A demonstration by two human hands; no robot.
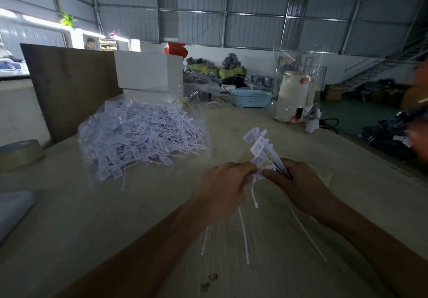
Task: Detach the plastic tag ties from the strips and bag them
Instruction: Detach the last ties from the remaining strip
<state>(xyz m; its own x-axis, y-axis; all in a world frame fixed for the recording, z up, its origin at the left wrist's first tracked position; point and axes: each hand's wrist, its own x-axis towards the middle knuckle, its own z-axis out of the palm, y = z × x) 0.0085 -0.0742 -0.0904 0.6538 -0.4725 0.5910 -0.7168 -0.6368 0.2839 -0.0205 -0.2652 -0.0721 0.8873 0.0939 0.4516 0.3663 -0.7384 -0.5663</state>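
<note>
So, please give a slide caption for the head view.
Both hands pull tag ties apart beside a full clear bag.

Both forearms are bare from the bottom of the frame up to the wrists; no sleeve shows on either. The left hand (222,190) and the right hand (298,187) are bare too, without gloves. No ring, watch or band can be made out on the fingers or wrists, though the picture is soft there. The nails look short.
</note>
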